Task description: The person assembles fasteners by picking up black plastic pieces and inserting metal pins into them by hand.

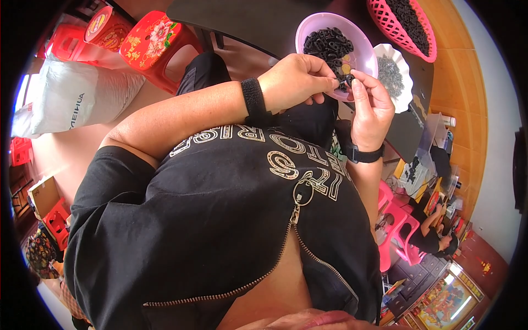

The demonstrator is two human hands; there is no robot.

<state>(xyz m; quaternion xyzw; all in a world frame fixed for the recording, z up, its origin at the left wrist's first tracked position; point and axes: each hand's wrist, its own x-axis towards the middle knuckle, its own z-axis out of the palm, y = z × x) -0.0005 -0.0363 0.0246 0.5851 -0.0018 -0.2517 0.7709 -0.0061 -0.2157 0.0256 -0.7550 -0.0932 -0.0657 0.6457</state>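
Observation:
My left hand (300,80), a black band round its wrist, reaches in from the left with thumb and index finger pinched. My right hand (374,107), wearing a black watch-like band, pinches from the other side. Their fingertips meet at a small black piece (348,80), held by both over the near rim of a lilac bowl (363,41). Its exact kind is too small to tell. Inside the bowl lies a heap of loop-shaped black pieces (324,44), with a few yellowish round shapes beside them.
A white scalloped dish (406,91) of small greyish pieces stands right of the bowl. Beyond it is a pink basket (382,19) of black pieces, all on a dark table (247,16). A red flowered stool (151,41) and white sack (82,93) stand left. Another person (432,234) sits at right.

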